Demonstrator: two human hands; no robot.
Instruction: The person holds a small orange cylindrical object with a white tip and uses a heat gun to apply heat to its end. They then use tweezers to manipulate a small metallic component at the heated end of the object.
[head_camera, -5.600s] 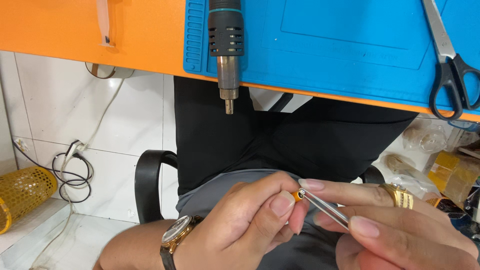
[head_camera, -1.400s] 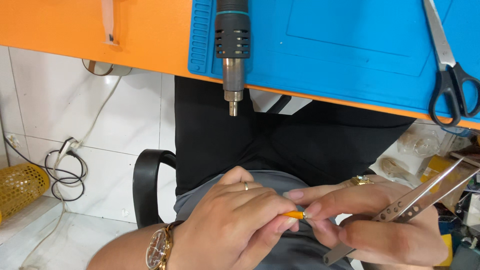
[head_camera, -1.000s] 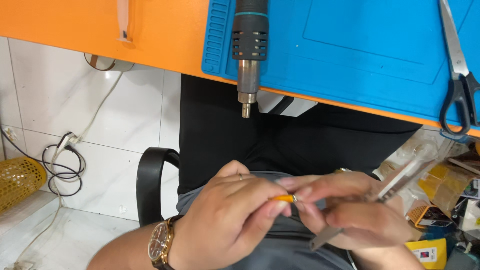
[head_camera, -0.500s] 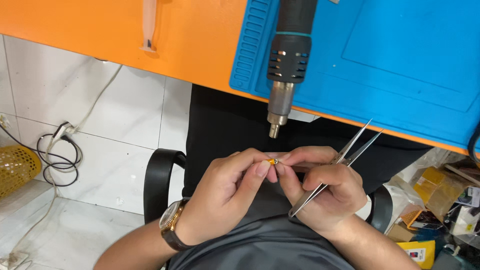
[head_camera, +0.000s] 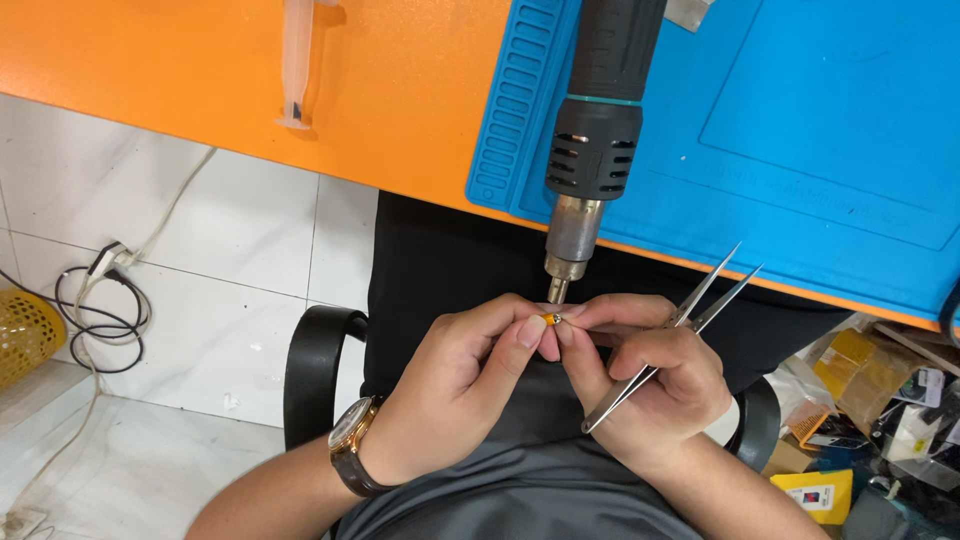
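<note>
Both hands are over the lap, below the front edge of the orange bench (head_camera: 200, 70).

Left hand (head_camera: 455, 390): thumb and forefinger pinched shut on a tiny orange part (head_camera: 552, 319). Watch (head_camera: 350, 455) on that wrist.

Right hand (head_camera: 650, 385): fingertips meet the left ones at the same tiny orange part, so both hands pinch it between them. The part is too small to tell what it is. The same hand also has metal tweezers (head_camera: 672, 334) tucked across the palm under curled fingers, tips pointing up and right toward the bench edge, slightly apart, gripping nothing.

The part sits just under the nozzle of a hot-air gun (head_camera: 595, 150); can't tell whether they touch. The gun lies on the blue silicone mat (head_camera: 800, 130) at the bench's front edge, nozzle overhanging the edge toward the person.

Clear syringe (head_camera: 297, 60) lies on the bare orange surface, left of the mat, tip near the front edge.

Below the bench: black chair armrest (head_camera: 310, 370) left of the lap, white tiled wall with a looped cable (head_camera: 100, 310), yellow basket (head_camera: 25, 335) at far left, clutter of small packages (head_camera: 880, 410) at right.
</note>
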